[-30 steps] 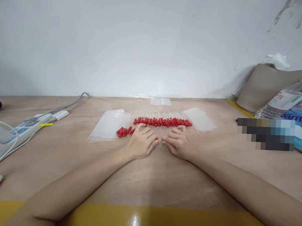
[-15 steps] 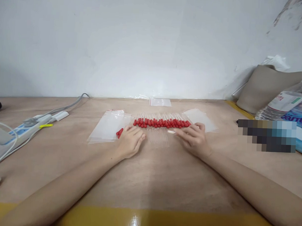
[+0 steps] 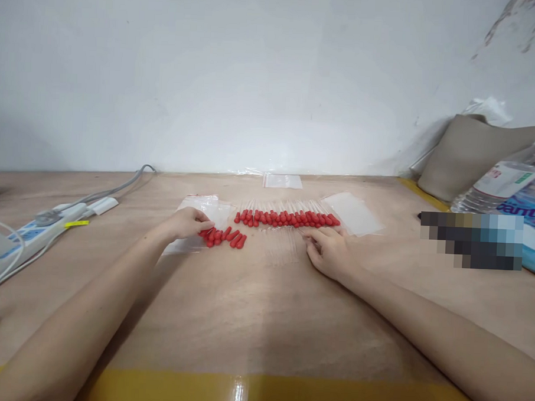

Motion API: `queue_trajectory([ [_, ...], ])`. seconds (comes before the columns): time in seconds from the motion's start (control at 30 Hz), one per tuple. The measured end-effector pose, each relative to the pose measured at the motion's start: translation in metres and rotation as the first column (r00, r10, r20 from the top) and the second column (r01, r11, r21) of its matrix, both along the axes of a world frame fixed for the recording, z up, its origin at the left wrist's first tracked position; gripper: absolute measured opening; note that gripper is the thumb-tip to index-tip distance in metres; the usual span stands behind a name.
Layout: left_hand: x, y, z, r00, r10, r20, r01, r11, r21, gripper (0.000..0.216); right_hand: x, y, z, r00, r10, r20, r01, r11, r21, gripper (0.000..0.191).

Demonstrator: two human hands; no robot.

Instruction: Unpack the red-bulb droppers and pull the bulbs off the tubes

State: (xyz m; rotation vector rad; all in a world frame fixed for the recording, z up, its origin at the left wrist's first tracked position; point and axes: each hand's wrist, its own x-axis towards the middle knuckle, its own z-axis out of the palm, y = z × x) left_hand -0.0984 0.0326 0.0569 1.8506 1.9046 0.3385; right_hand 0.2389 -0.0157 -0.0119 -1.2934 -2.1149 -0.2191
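Note:
My left hand (image 3: 191, 222) reaches over the left end of a small pile of loose red rubber bulbs (image 3: 238, 240). Its thumb and fingers are closed on a red rubber bulb, partly hidden by the fingertips. My right hand (image 3: 330, 250) rests beside a bundle of thin glass tubes (image 3: 278, 245), fingers pinched at their right end on what seems to be one tube. Behind both hands lies a long row of glass droppers with red rubber bulbs (image 3: 288, 218), their clear stems pointing toward the wall.
Clear zip bags (image 3: 209, 204) lie under and behind the left hand, with more bags (image 3: 353, 213) on the right and a bag (image 3: 283, 181) by the wall. A power strip (image 3: 35, 232) with cables stands left. A water bottle (image 3: 498, 187) and a grey bin-like object (image 3: 464, 156) stand right.
My left hand has moved left and back, uncovering the loose red bulbs. My right hand has shifted slightly left, its fingers now closer to the glass tubes.

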Motion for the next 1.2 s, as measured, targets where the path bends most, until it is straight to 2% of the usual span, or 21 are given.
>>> queue_trajectory([
  [0.07, 0.0, 0.0, 0.0, 1.0, 0.002, 0.002, -0.002, 1.0, -0.001, 0.033, -0.002, -0.002, 0.0, 0.999, 0.011, 0.036, -0.012, 1.0, 0.006, 0.021],
  [0.23, 0.0, 0.002, 0.002, 0.993, 0.104, -0.047, -0.099, 0.99, 0.105, 0.038, -0.004, -0.006, 0.002, 0.993, 0.036, 0.109, -0.039, 0.999, 0.024, 0.02],
  [0.37, -0.004, 0.003, 0.003, 0.994, 0.107, -0.009, -0.106, 0.992, 0.062, 0.041, -0.006, -0.005, 0.006, 0.989, -0.001, 0.15, 0.001, 1.0, 0.0, 0.023],
  [0.47, -0.002, 0.002, 0.004, 0.991, 0.116, -0.072, -0.105, 0.984, 0.142, 0.039, -0.009, -0.005, 0.009, 0.985, -0.019, 0.17, 0.025, 0.999, -0.032, 0.025],
  [0.6, 0.007, 0.001, 0.003, 0.99, 0.096, -0.107, -0.061, 0.956, 0.286, 0.033, -0.01, -0.006, 0.012, 0.983, 0.002, 0.182, 0.005, 0.999, -0.037, 0.029],
  [0.73, 0.027, 0.003, -0.002, 0.996, -0.022, -0.09, 0.054, 0.927, 0.372, 0.028, -0.009, -0.008, 0.011, 0.984, 0.041, 0.174, -0.031, 0.998, -0.057, 0.034],
  [0.83, 0.048, 0.008, -0.004, 0.985, -0.098, -0.141, 0.142, 0.925, 0.353, 0.03, -0.009, -0.008, 0.011, 0.985, 0.059, 0.159, -0.05, 0.997, -0.064, 0.034],
  [0.97, 0.067, 0.016, -0.005, 0.972, -0.1, -0.212, 0.163, 0.938, 0.304, 0.034, -0.008, -0.008, 0.01, 0.983, 0.083, 0.161, -0.075, 0.996, -0.052, 0.032],
  [1.1, 0.07, 0.025, -0.009, 0.988, -0.108, -0.114, 0.134, 0.96, 0.246, 0.024, -0.008, -0.006, 0.008, 0.988, 0.072, 0.139, -0.067, 0.997, -0.04, 0.031],
  [1.2, 0.068, 0.029, -0.012, 0.994, -0.08, -0.074, 0.096, 0.964, 0.249, 0.019, -0.008, -0.005, 0.006, 0.992, 0.054, 0.11, -0.051, 0.998, -0.033, 0.03],
])
